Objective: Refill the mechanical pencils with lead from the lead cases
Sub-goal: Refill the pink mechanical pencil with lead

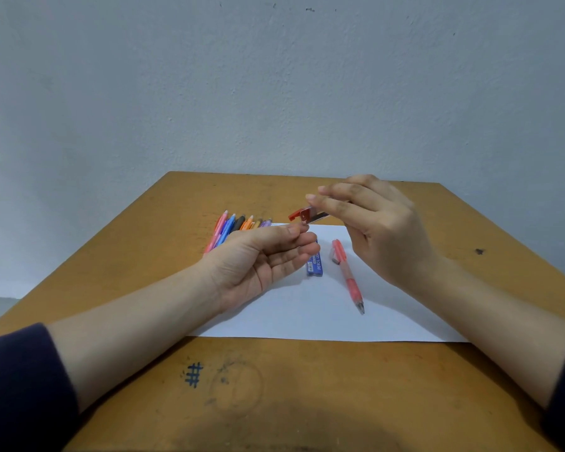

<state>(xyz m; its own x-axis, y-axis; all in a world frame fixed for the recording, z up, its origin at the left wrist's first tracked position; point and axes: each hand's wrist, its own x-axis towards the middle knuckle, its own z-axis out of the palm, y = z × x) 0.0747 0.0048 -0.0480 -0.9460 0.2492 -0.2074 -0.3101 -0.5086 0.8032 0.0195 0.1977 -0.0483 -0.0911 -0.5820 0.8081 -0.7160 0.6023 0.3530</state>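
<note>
Right grip (382,230) pinches the red lead case (309,215), tipped over left grip (258,256). I can't tell if left pinches lead. Leads are light and brittle, so I'd hold the case by its flat sides.

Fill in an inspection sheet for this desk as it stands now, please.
Surface: scuffed wooden table; white paper sheet on it.
Job's things: red lead case, cap open, just above the left grip; blue lead case and red pencil on the sheet; spare pencils bunched at its far left corner.
Clutter: nothing seen.
Grips: right grip holds the red lead case; left grip palm up, fingers relaxed.
Cables: nothing seen.
Surroundings: plain grey wall.
</note>
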